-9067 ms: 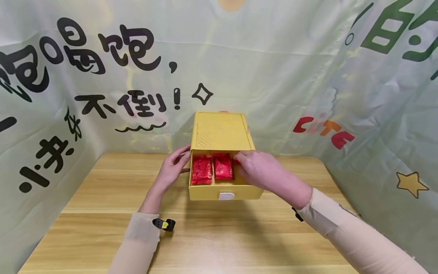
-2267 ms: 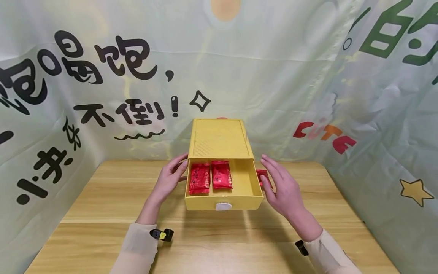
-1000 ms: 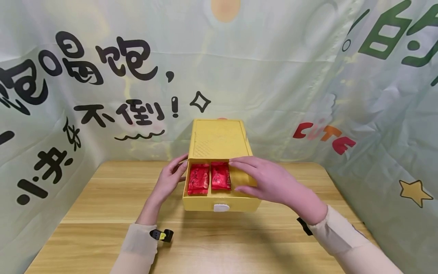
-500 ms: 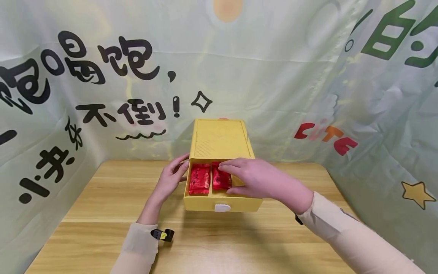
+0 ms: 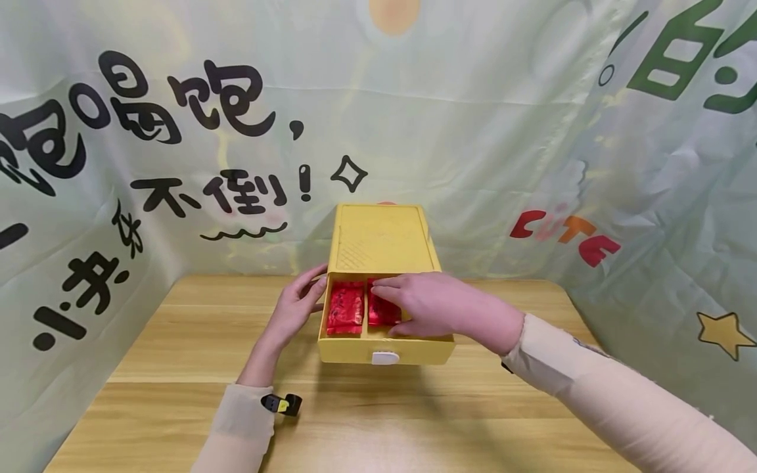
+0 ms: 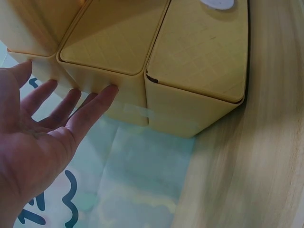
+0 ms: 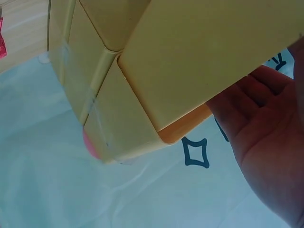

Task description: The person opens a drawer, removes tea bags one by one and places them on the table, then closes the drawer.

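A yellow drawer box stands on the table with its top drawer pulled out. Inside lie two red packets: the left packet in full sight, the right packet partly covered. My right hand reaches over the drawer from the right, its fingers at that packet's upper part and its thumb near the lower edge. My left hand touches the box's left side; in the left wrist view its spread fingertips meet the side wall.
Lower drawers of the box show in the left wrist view. A red scrap of a packet shows at the right wrist view's left edge, on the table. A printed cloth hangs behind and at both sides.
A third packet has gone from the drawer to the table right of the box. My right hand has come back over the drawer and moved left onto the right packet. My left hand stays put.
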`<action>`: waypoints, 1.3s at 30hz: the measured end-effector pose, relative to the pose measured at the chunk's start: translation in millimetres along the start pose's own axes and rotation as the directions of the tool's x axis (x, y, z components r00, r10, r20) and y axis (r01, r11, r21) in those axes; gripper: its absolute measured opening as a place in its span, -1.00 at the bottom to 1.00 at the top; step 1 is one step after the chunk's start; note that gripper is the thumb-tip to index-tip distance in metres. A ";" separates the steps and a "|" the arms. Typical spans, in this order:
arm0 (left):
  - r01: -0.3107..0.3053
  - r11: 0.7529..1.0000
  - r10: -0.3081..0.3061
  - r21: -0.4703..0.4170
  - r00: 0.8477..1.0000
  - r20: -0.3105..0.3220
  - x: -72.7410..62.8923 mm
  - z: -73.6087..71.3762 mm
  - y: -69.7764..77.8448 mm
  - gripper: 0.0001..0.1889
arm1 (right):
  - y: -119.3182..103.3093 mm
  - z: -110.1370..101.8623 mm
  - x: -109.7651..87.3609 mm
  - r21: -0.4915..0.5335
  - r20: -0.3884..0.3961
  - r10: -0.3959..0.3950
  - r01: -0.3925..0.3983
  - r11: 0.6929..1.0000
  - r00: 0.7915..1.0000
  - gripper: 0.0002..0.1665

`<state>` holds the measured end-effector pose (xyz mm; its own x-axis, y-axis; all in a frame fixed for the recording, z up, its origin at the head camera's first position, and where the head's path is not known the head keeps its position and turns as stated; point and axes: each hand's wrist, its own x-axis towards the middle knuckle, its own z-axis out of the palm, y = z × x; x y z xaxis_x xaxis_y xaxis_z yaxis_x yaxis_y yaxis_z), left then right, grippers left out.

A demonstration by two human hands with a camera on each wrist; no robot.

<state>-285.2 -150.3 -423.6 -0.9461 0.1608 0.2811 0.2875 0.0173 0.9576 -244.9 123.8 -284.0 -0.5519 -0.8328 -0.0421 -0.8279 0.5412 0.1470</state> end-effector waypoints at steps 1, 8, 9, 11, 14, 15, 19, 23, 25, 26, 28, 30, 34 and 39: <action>-0.002 1.000 0.002 0.001 1.000 0.002 -0.1 0.1 -0.1 -0.50 | -0.1 -0.2 1.2 0.001 0.016 0.006 -0.006 1.000 1.000 -0.10; -0.007 1.000 0.007 0.012 1.000 -0.005 0.5 -0.1 -1.6 -0.49 | 0.4 0.8 7.5 -0.019 0.065 0.016 -0.015 1.000 0.998 -0.09; -0.007 1.000 0.007 0.012 1.000 -0.006 0.6 -0.1 -1.7 -0.49 | 0.4 1.2 8.3 -0.020 0.068 0.015 -0.013 1.000 0.998 -0.09; -0.008 1.000 0.008 0.011 1.000 -0.005 0.4 -0.2 -1.6 -0.49 | 0.5 2.6 9.8 -0.023 0.080 0.013 -0.012 1.000 0.997 -0.10; -0.005 1.000 0.005 0.000 1.000 -0.002 0.0 0.1 -0.8 -0.49 | 0.6 4.9 11.7 -0.025 0.098 0.011 -0.009 1.000 0.995 -0.11; -0.003 1.000 0.003 -0.003 1.000 -0.001 -0.1 0.2 -0.5 -0.49 | 0.7 5.7 12.2 -0.026 0.102 0.011 -0.008 1.000 0.995 -0.12; 0.001 1.000 -0.001 -0.010 1.000 0.001 -0.2 0.5 0.6 -0.49 | 1.5 8.9 13.2 -0.020 0.101 0.007 -0.005 1.000 0.995 -0.17; 0.000 1.000 0.000 -0.006 1.000 0.006 0.6 0.7 0.0 -0.49 | 2.9 12.0 13.4 -0.019 0.077 -0.005 0.007 1.000 0.997 -0.22; -0.002 1.000 0.002 -0.003 1.000 0.007 0.7 0.6 -1.0 -0.49 | 3.4 13.1 13.3 -0.025 0.059 -0.017 0.018 1.000 0.998 -0.25; -0.004 1.000 0.004 -0.005 1.000 0.007 0.6 0.5 -0.7 -0.49 | 3.6 13.5 13.2 -0.030 0.051 -0.022 0.024 0.999 0.998 -0.27; -0.006 1.000 0.006 -0.007 1.000 0.006 0.1 0.3 -0.4 -0.49 | 3.9 14.2 13.3 -0.036 0.040 -0.031 0.032 0.999 0.999 -0.29; -0.007 1.000 0.007 -0.007 1.000 0.008 0.1 0.3 -0.8 -0.49 | 4.1 14.9 13.5 -0.038 0.036 -0.034 0.035 0.999 0.999 -0.31; -0.005 1.000 0.005 -0.009 1.000 0.007 0.0 0.2 -0.5 -0.49 | 4.5 16.1 13.9 -0.037 0.034 -0.032 0.033 0.999 0.999 -0.34; -0.006 1.000 0.006 0.001 1.000 -0.002 0.3 0.0 -0.9 -0.49 | 5.7 17.7 13.4 -0.026 0.016 -0.039 0.040 0.999 0.999 -0.37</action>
<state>-285.8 -150.3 -424.4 -0.9447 0.1588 0.2871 0.2933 0.0172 0.9559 -258.8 117.7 -301.3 -0.5204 -0.8516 -0.0635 -0.8464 0.5045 0.1704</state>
